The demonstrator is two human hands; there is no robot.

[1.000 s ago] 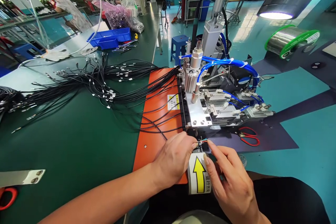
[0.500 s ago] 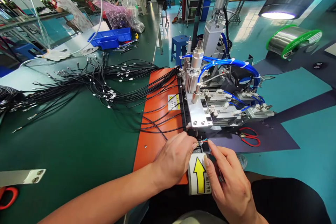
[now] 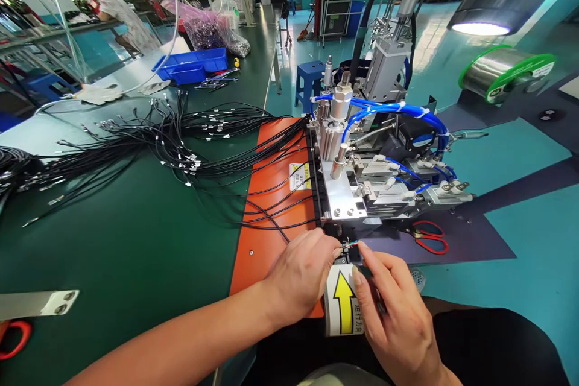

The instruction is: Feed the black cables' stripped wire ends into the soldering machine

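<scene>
Coloured wire ends [image 3: 351,245] lay at front edge of machine [image 3: 357,190], just above yellow arrow label [image 3: 344,309]. Left hand [image 3: 301,274] pinched them between thumb and forefinger. Right hand [image 3: 398,318] had forefinger tip touching them, thumb lower by label; whether it gripped, could not tell. Orange plate [image 3: 271,217] under left hand, black cables [image 3: 172,145] spread across it. Red scissors [image 3: 429,238] near, right of machine.

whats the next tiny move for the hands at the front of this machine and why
Probably ease the coloured wire ends forward toward the metal plate: the left hand pinches them, the right hand meets them with its fingertips, just above the yellow arrow label, close before that plate.
</scene>
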